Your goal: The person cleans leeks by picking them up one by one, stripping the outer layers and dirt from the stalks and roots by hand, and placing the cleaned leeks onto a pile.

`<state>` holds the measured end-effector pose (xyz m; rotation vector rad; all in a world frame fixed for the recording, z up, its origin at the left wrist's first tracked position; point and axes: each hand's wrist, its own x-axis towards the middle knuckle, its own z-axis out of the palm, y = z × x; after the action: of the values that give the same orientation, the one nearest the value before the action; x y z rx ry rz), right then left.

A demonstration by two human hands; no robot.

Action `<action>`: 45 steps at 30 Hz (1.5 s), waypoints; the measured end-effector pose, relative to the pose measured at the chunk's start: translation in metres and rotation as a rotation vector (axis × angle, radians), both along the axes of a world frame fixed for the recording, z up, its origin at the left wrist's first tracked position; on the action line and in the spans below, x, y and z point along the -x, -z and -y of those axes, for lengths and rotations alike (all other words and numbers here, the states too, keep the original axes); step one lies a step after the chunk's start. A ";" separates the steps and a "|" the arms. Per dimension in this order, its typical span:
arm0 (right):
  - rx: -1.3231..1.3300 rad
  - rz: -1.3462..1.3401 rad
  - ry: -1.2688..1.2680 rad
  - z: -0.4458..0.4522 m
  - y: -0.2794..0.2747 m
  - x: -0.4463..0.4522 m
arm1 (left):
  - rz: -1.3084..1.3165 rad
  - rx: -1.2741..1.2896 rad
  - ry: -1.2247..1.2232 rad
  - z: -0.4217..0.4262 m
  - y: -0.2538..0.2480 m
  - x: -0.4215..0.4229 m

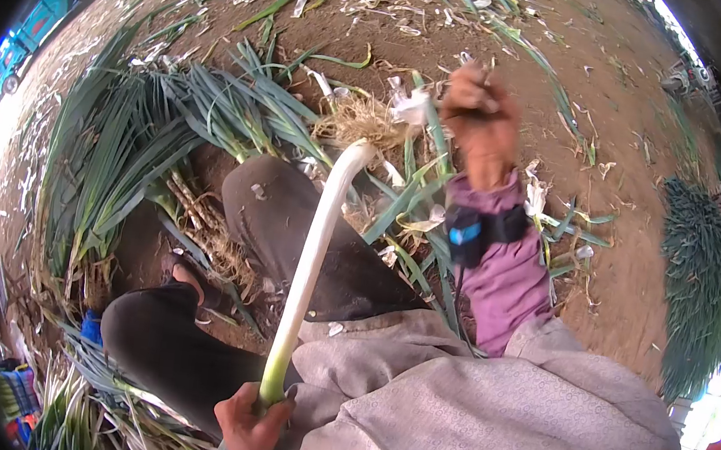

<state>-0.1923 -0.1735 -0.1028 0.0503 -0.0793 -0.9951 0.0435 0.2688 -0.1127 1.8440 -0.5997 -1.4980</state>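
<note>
My left hand [252, 430] is closed around the green part of a long leek [314, 260] at the bottom of the view. The leek's white shaft rises over my lap and bends right at the root end, close to a tangle of pale roots [363, 120] on the ground. My right hand [482, 119] is raised to the right of the leek, apart from it, with its fingers curled in and somewhat blurred. What it holds, if anything, cannot be made out. A white peeled skin [410, 106] shows just left of it.
Leeks with long green leaves [112, 143] lie in a heap on the left, with pale-stemmed ones [63, 413] at lower left. Leaf scraps [402, 208] litter the soil by my knees. Another large leek pile [699, 281] lies far right. A teal vehicle [41, 24] stands at upper left.
</note>
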 end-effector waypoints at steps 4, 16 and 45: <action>0.480 -0.851 0.063 -0.025 -0.009 0.000 | 0.538 0.254 -0.053 0.000 0.023 0.020; 0.515 -0.983 -0.121 -0.081 0.017 -0.046 | 1.566 0.434 0.223 0.037 0.003 0.037; 0.766 -1.247 -0.047 -0.085 -0.001 -0.037 | 1.318 0.097 0.356 0.026 0.000 0.048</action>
<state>-0.1548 -0.0886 -0.1014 -1.2504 0.6813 -0.7516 -0.0041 0.2428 -0.1129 2.5609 -1.5952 -0.1814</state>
